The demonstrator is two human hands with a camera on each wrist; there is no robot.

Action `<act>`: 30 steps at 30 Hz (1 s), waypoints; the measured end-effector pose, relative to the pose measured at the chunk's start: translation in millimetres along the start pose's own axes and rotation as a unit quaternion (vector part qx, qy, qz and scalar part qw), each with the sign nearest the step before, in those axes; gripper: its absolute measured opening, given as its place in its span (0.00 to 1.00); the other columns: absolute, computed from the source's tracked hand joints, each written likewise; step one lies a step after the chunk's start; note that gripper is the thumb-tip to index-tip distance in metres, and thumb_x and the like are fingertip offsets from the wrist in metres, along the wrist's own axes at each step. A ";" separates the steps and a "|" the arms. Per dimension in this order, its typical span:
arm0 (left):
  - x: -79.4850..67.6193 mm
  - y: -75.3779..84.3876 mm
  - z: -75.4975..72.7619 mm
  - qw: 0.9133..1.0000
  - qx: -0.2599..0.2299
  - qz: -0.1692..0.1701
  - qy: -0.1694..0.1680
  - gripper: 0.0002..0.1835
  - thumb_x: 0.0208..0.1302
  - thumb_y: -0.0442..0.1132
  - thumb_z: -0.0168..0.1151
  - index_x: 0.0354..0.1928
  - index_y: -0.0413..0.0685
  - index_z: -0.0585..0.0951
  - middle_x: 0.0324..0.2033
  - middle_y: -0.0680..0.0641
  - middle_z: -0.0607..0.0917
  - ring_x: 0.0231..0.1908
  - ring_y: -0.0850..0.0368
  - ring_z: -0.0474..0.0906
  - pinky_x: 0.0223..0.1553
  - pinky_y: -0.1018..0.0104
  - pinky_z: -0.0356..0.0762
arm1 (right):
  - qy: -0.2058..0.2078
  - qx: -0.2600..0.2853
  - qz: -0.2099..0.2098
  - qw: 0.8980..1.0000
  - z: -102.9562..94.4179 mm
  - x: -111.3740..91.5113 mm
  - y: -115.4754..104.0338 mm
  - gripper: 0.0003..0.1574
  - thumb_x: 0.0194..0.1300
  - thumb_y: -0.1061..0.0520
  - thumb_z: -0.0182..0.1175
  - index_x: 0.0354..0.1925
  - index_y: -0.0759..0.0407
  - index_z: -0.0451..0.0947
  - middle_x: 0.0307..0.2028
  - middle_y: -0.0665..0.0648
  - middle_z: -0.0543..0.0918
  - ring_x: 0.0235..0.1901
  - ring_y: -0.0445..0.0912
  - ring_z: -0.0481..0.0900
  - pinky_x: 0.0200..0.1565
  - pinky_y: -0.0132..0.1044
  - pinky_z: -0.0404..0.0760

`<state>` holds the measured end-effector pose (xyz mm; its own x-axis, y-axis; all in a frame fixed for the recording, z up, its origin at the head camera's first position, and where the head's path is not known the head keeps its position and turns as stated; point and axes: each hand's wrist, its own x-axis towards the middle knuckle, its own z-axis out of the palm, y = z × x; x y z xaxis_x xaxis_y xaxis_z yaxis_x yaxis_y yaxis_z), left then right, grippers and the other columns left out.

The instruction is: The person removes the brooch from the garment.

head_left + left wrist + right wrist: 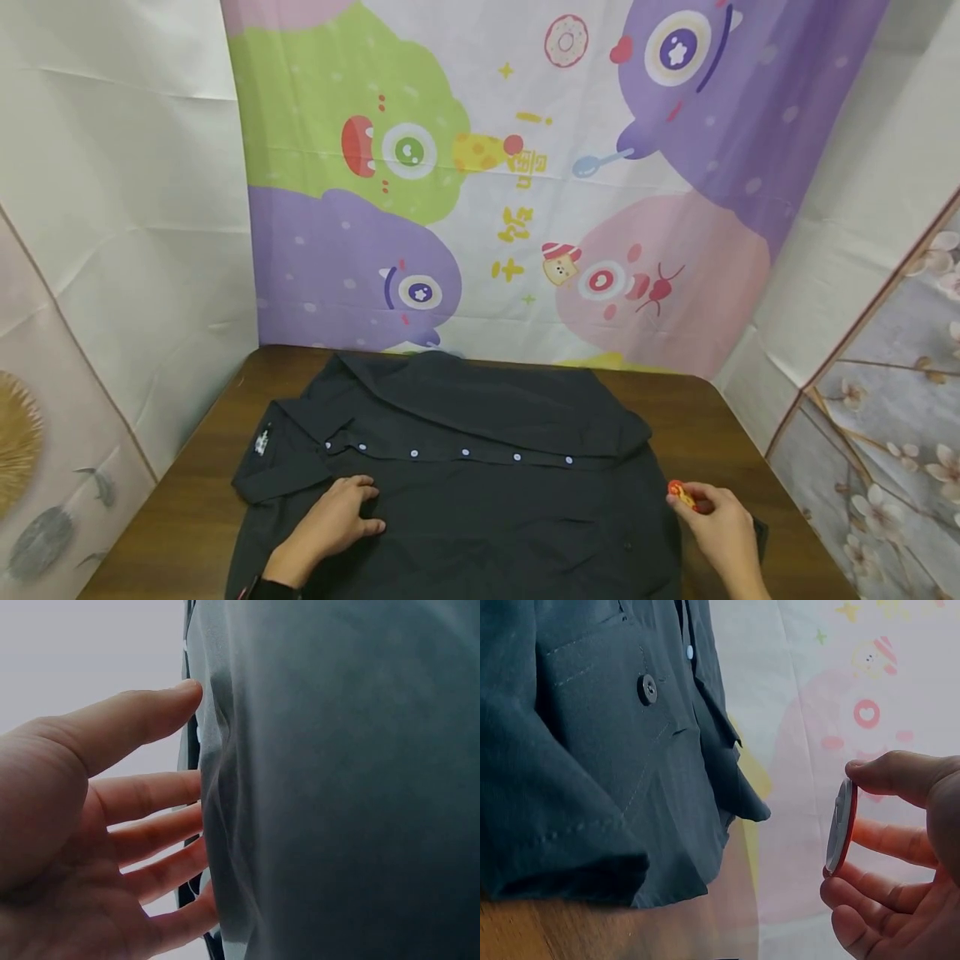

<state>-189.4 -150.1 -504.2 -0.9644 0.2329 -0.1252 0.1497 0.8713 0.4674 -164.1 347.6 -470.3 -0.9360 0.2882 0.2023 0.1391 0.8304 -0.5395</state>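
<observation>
A dark button-up shirt point(465, 517) lies spread on the wooden table, its collar at the left and a row of pale buttons running across it. My left hand point(333, 521) is on the cloth below the collar; in the left wrist view its extended fingers point(150, 791) reach the shirt's edge. To the right of the shirt, my right hand point(722, 529) pinches a small badge-like disc point(681, 495), red and yellow in front. Seen edge-on in the right wrist view, the disc point(840, 829) has a grey back and a red rim, between thumb and fingers.
Brown tabletop point(720, 425) shows around the shirt. A cartoon-printed cloth point(495, 317) hangs along the back edge, and pale panels point(150, 217) stand at both sides. A white label point(261, 442) shows inside the collar.
</observation>
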 end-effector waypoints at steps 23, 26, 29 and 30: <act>1.2 -0.1 0.3 1.000 -0.003 -0.006 -0.007 0.25 0.48 0.46 0.70 0.46 0.36 0.80 0.53 0.36 0.76 0.55 0.37 0.67 0.55 0.39 0.67 | 0.002 -0.027 0.007 1.000 -1.5 -4.6 26.6 0.26 0.55 0.45 0.65 0.41 0.67 0.81 0.34 0.67 0.83 0.32 0.57 0.79 0.37 0.57 0.74; 1.6 -0.6 0.9 1.000 -0.002 -0.009 -0.006 0.25 0.48 0.46 0.70 0.46 0.36 0.80 0.53 0.36 0.76 0.56 0.37 0.67 0.55 0.39 0.67 | 0.007 -0.031 0.000 0.999 -1.6 -5.3 29.2 0.26 0.55 0.46 0.65 0.40 0.68 0.81 0.33 0.67 0.83 0.32 0.58 0.79 0.37 0.58 0.75; 1.4 -1.0 1.7 1.000 -0.002 -0.009 -0.004 0.25 0.48 0.46 0.70 0.46 0.36 0.80 0.53 0.36 0.76 0.56 0.37 0.67 0.56 0.39 0.67 | -0.003 -0.037 0.004 0.999 -2.0 -5.8 31.7 0.28 0.55 0.45 0.64 0.41 0.69 0.80 0.35 0.70 0.82 0.34 0.61 0.79 0.36 0.59 0.74; 1.2 -1.1 1.9 1.000 -0.002 -0.008 -0.003 0.25 0.48 0.46 0.70 0.46 0.36 0.80 0.53 0.36 0.76 0.56 0.37 0.67 0.56 0.40 0.67 | -0.008 -0.039 0.008 0.999 -2.0 -6.3 32.7 0.29 0.55 0.44 0.64 0.42 0.70 0.80 0.36 0.70 0.82 0.35 0.62 0.78 0.35 0.59 0.74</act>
<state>-190.3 -150.0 -506.5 -0.9653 0.2212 -0.1389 0.1326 0.8732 0.4691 -153.1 374.0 -487.6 -0.9385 0.2945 0.1801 0.1787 0.8609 -0.4764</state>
